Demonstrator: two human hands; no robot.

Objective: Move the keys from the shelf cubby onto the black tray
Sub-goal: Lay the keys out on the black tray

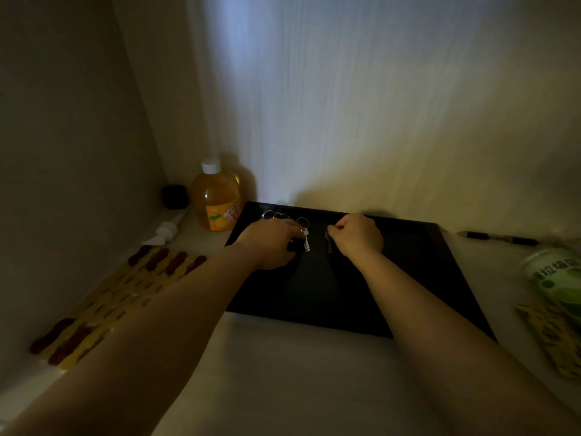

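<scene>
Keys point(304, 239) on linked metal rings lie at the far end of the black tray point(418, 272), under the left hand point(270, 243), whose fingers curl around the bunch. The right hand point(358, 236), over the tray's middle, pinches a single dark key point(329, 243). The tray's near half is bare. An orange bottle point(216, 199) stands just beside its far left corner; a pen point(500, 238) lies off its right edge.

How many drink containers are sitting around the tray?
2: an orange juice bottle at the black tray's far-left corner, and a green can to its right, cut off by the frame edge.
</scene>
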